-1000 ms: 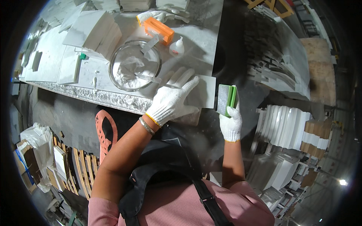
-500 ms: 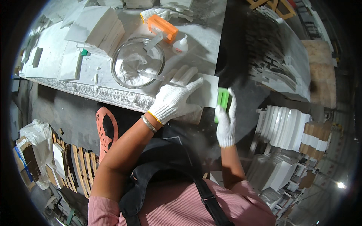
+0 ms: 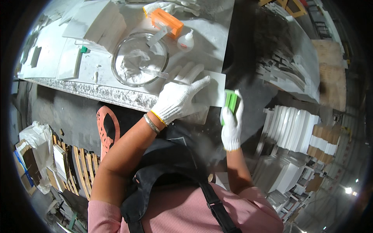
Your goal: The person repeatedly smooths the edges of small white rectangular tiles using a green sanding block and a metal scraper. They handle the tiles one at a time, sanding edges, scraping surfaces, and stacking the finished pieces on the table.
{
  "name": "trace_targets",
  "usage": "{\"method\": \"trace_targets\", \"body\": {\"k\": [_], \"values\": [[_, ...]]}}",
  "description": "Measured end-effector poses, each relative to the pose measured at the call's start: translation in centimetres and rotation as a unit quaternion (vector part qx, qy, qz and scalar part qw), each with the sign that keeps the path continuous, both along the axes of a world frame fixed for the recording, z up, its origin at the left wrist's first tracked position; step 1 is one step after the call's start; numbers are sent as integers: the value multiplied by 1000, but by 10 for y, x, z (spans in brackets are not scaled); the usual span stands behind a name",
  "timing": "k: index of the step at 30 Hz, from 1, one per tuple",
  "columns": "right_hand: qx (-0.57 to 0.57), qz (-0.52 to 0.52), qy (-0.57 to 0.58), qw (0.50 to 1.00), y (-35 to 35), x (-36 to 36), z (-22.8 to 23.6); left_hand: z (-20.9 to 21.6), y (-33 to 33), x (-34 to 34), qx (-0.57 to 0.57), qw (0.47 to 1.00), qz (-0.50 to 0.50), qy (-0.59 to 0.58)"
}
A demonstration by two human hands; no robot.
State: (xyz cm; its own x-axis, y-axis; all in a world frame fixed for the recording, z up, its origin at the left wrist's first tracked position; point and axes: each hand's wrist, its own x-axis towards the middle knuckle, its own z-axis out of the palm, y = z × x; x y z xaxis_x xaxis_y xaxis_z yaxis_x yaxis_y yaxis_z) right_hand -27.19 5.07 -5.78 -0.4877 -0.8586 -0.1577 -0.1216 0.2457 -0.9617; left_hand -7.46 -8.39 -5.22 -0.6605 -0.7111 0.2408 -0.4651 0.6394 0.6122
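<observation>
My left hand (image 3: 178,96), in a white knit glove, lies with fingers spread on a white tile (image 3: 216,91) at the near right corner of the worktable. The tile juts out past the table's edge. My right hand (image 3: 232,132), gloved too, grips a green sanding block (image 3: 230,101) upright at the tile's right edge. The block's working face is hidden, so full contact cannot be made out. Just beyond my left hand stands a round bowl (image 3: 115,73) of white paste, a flat scraper (image 3: 156,73) lying across its near rim.
Behind the bowl are an orange block (image 3: 168,24), a white squeeze bottle (image 3: 185,43) and spare gloves (image 3: 173,7). Stacked tiles (image 3: 95,25) stand at left on the worktable (image 3: 210,44). Stacked white slabs (image 3: 289,128) stand to the right; wooden pallets (image 3: 82,167) lie lower left.
The whole view has shifted slightly, with the table appearing a little higher. My left hand stays on the tile, and my right hand keeps the green block at its edge.
</observation>
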Motion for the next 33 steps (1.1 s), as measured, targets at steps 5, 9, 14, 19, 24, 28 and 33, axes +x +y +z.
{"method": "trace_targets", "body": {"k": [5, 9, 14, 19, 24, 28, 33], "values": [[-38, -9, -23, 999, -59, -9, -6, 0, -1, -1, -11, 1000, 0, 3], [23, 13, -21, 999, -18, 6, 21, -2, -1, 1, -4, 1000, 3, 3], [-26, 29, 112, 993, -49, 4, 17, 4, -1, 3, -10, 1000, -3, -6], [-17, 37, 115, 993, -76, -17, 8, 1, -1, -1, 4, 1000, -14, -15], [-43, 124, 278, 952, 3, 0, 12, 2, 0, 2, -7, 1000, 1, -3], [-43, 59, 177, 981, -63, -9, 6, 6, -1, 3, 8, 1000, -8, -23], [-32, 33, 42, 998, -70, -17, 1, 3, -1, 1, 17, 1000, -10, -14]]}}
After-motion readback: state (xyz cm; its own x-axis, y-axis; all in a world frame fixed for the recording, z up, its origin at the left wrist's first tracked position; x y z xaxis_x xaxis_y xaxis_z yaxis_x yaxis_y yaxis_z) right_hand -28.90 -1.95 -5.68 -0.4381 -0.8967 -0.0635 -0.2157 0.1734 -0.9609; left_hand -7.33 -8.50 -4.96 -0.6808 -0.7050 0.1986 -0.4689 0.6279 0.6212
